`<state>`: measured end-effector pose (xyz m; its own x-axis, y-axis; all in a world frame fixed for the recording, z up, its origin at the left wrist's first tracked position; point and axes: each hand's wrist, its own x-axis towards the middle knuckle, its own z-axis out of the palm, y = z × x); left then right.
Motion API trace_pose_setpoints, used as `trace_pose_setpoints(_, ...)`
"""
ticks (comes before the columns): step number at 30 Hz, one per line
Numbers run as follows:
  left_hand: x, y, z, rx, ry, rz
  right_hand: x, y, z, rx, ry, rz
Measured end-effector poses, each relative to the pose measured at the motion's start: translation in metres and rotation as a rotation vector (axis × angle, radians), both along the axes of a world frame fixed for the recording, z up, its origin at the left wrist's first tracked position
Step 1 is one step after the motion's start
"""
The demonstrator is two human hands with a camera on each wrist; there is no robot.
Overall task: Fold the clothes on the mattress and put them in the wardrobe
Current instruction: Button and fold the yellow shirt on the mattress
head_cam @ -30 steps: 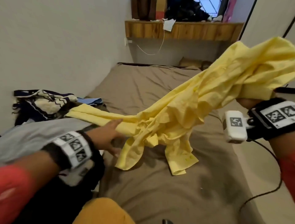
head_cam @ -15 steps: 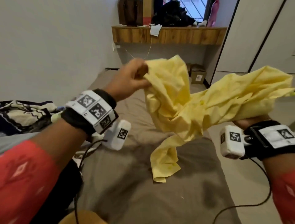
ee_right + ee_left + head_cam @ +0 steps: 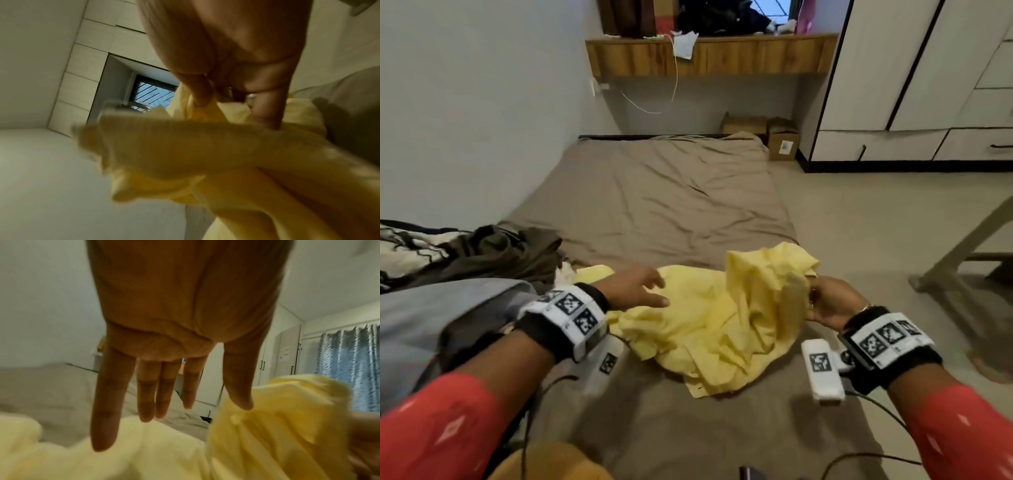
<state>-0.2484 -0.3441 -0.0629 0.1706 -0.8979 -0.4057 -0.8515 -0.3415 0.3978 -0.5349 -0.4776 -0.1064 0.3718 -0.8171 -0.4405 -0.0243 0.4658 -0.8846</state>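
A crumpled yellow garment (image 3: 709, 322) lies in a heap on the brown mattress (image 3: 671, 192). My left hand (image 3: 640, 291) hovers flat over its left part with straight, spread fingers (image 3: 148, 394); the yellow garment (image 3: 144, 451) lies just below them. My right hand (image 3: 825, 301) grips a raised bunch of the cloth at the heap's right edge. In the right wrist view my right hand (image 3: 226, 104) pinches the yellow garment (image 3: 195, 154) between thumb and fingers. The white wardrobe (image 3: 928, 85) stands at the far right.
A pile of dark and patterned clothes (image 3: 465, 253) lies at the left by the wall, beside a grey cloth (image 3: 431, 315). Cardboard boxes (image 3: 780, 137) sit beyond the mattress under a wooden shelf (image 3: 705, 58). A furniture leg (image 3: 962, 250) stands on the floor at right.
Both hands have come down with the yellow garment, which now lies heaped on the mattress. My left hand has let go of it and opened flat; my right hand still holds its edge.
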Motion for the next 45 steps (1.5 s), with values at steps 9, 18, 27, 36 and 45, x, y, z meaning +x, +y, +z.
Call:
trace_pose_setpoints(9,-0.069,-0.035,-0.067,-0.199,0.574,0.245,0.004,0.009,0.004,-0.086,-0.064,0.157)
trace_pose_setpoints(18,-0.066,-0.058,-0.017,-0.681,0.069,-0.024,-0.01,0.01,0.021,-0.586,0.341,0.193)
trace_pose_setpoints(27,-0.071,-0.033,0.062,-0.894,0.23,-0.109,0.043,0.046,0.029,-1.012,0.75,0.407)
trace_pose_setpoints(36,-0.03,0.002,0.14,-0.881,0.036,-0.095,0.057,0.024,0.145,-1.164,0.247,0.18)
trace_pose_setpoints(45,-0.024,0.009,0.182,-1.168,0.291,0.034,0.066,0.053,0.193,-1.015,0.236,0.6)
